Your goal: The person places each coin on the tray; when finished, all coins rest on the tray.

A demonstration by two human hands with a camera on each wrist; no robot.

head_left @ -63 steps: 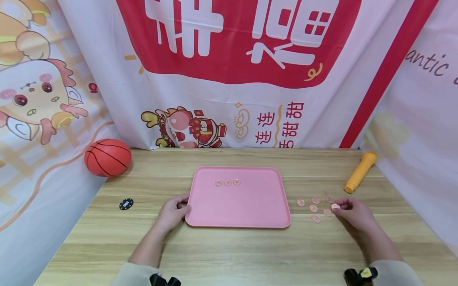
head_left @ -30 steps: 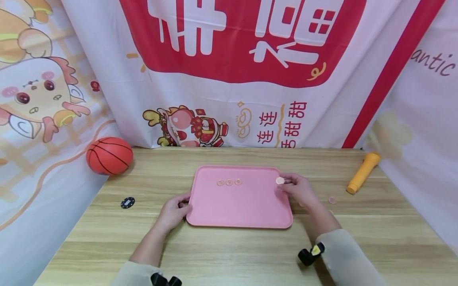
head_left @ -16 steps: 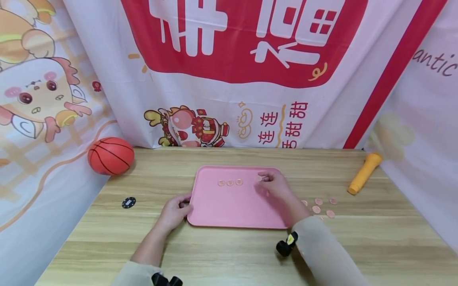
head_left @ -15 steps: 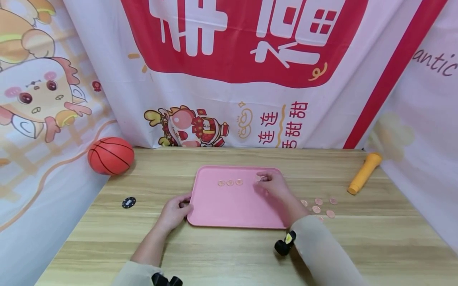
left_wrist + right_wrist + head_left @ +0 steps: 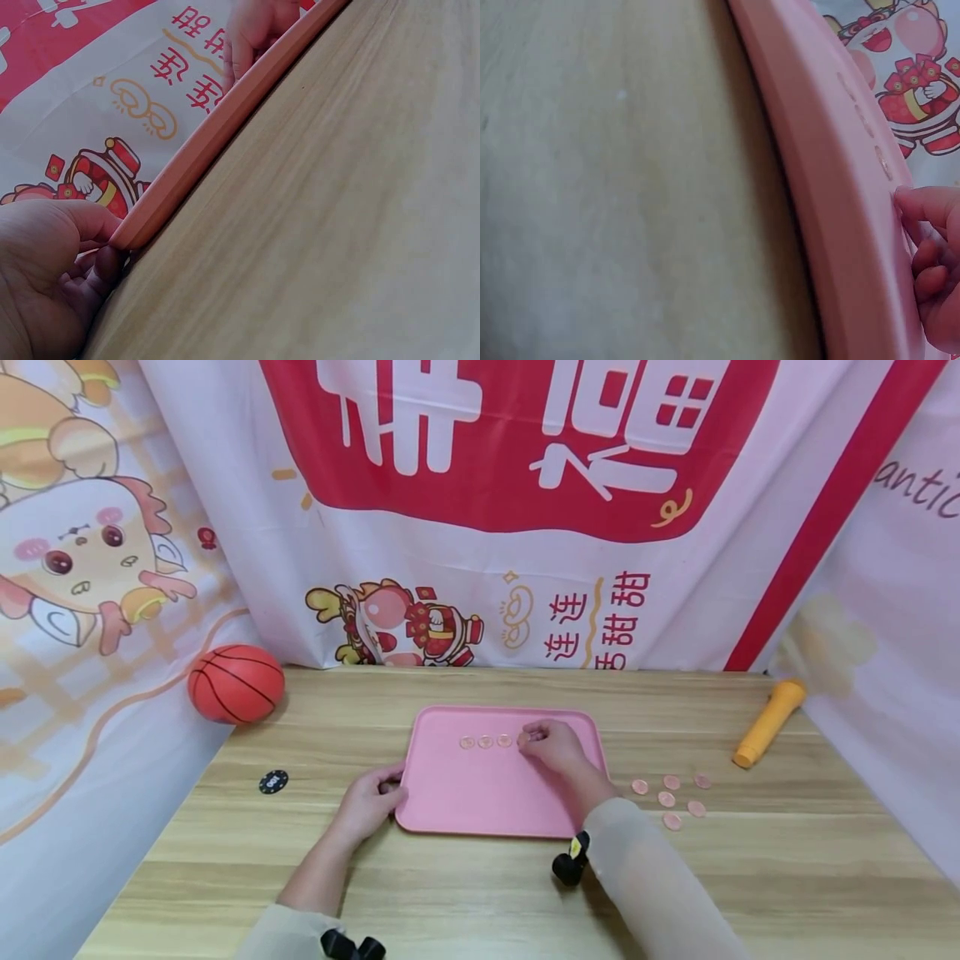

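Note:
A pink rectangular tray (image 5: 480,802) lies on the wooden table. My left hand (image 5: 367,806) holds its left edge, thumb at the rim; in the left wrist view that hand (image 5: 45,277) pinches the tray's corner (image 5: 180,169). Three small coppery coins (image 5: 486,742) form a row in the tray's upper part. At the right end of this row, my right hand (image 5: 557,750) pinches another coin, mostly hidden by its fingertips. In the right wrist view, the right hand's (image 5: 937,259) fingertips are low over the tray floor beside the nearest coin (image 5: 883,162).
Several loose coins (image 5: 667,799) lie on the table right of the tray. An orange cylinder with a wider head (image 5: 769,723) lies at the back right. A red toy basketball (image 5: 236,684) and a black chip (image 5: 273,782) are on the left. A printed cloth (image 5: 480,585) hangs behind.
My right hand has carried a coin from the loose group on the right, over the tray's right side, to the end of the row. The left hand has stayed at the tray's edge.

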